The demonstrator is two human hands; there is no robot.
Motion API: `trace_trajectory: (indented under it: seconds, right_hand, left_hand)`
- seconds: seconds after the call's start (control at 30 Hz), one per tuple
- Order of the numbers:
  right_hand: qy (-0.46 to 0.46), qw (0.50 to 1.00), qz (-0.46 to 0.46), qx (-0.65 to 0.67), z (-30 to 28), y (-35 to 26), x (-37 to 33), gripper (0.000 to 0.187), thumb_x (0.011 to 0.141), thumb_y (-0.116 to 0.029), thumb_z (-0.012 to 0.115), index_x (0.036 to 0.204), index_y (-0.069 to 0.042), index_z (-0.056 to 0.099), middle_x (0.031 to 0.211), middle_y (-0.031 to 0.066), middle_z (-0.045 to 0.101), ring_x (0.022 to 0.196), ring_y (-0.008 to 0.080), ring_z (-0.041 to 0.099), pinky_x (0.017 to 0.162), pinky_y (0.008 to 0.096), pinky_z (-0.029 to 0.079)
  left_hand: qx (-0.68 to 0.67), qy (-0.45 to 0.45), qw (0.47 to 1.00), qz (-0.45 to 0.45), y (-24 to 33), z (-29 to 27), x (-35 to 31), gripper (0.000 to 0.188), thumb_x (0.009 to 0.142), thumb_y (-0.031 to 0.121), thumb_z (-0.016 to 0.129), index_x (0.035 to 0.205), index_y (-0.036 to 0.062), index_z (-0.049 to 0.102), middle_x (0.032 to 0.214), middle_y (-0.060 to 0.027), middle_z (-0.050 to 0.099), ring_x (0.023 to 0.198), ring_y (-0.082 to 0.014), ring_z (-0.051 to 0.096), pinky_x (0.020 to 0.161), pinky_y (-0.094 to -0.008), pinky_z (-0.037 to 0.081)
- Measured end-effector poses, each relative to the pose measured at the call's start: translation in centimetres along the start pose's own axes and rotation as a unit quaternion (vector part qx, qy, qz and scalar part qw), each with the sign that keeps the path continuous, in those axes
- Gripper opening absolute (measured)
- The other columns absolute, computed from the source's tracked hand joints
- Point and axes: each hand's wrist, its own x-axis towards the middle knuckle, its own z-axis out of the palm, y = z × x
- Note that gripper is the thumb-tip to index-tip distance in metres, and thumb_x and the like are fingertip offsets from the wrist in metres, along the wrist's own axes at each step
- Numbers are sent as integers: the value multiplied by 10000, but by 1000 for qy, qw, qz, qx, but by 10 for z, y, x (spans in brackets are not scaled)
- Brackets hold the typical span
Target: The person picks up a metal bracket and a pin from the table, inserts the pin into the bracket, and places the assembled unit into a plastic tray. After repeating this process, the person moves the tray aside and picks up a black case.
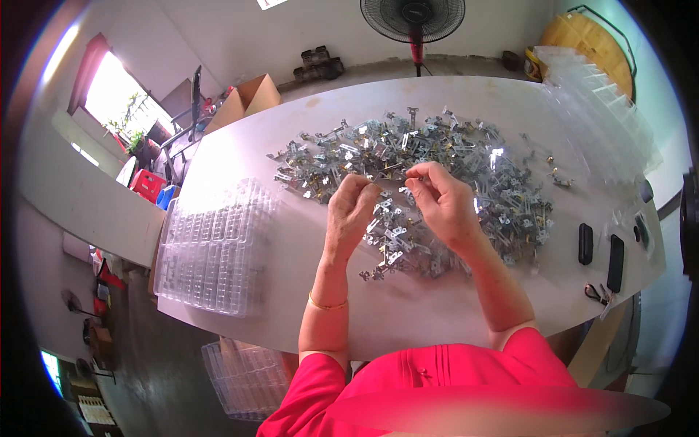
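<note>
A wide heap of small silvery metal brackets (502,207), some with brass-coloured parts, spreads over the middle of the white table (408,320). Above the heap, my left hand (351,215) and my right hand (445,207) face each other, fingertips a short way apart. Between them is a small thin metal piece (391,179), pinched at its ends by thumb and fingers of each hand. Its exact shape is too small to make out. A thin bangle (328,306) circles my left wrist.
Stacked clear plastic compartment trays (215,255) lie at the table's left. Clear plastic sheets or bags (604,124) pile up at the far right. Near the right edge lie a black case (585,244) and a black phone-like slab (615,264). A fan (415,18) stands beyond the table.
</note>
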Motion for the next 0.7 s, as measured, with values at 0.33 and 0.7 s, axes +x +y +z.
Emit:
trace_trajectory:
  seconds: [0.33, 0.7]
  right_hand:
    - [-61, 986, 99, 116, -2, -4, -3, 156, 947, -154, 684, 1055, -46, 651, 821, 104, 685, 665, 183, 652, 609, 309, 504]
    - [15, 999, -20, 40, -11, -9, 2, 93, 941, -155, 688, 979, -69, 687, 900, 45, 617, 774, 135, 569, 705, 282, 476]
  left_hand:
    - [156, -10, 984, 84, 7, 5, -13, 54, 965, 73, 613, 958, 20, 619, 767, 38, 596, 666, -25, 478, 579, -205, 391]
    - [149, -41, 982, 105, 14, 11, -18, 70, 970, 62, 597, 950, 3, 628, 756, -6, 612, 675, -65, 543, 599, -218, 432]
